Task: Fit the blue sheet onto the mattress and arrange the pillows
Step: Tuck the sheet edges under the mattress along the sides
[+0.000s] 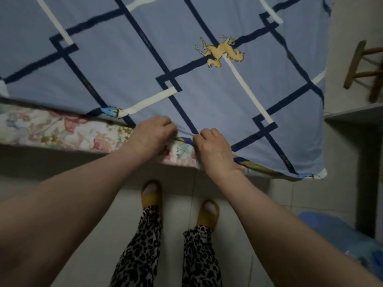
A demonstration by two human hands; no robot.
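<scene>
At the near edge of the bed, the left hand (152,134) and the right hand (214,148) both pinch the hem of the sheet (186,59) with curled fingers. It lies spread over the mattress (62,129), whose floral side is bare on the left. No pillows are in view. I think the risk is an uneven pull: if one hand tugs harder, the pattern goes crooked, or the far edge slides off the bed.
</scene>
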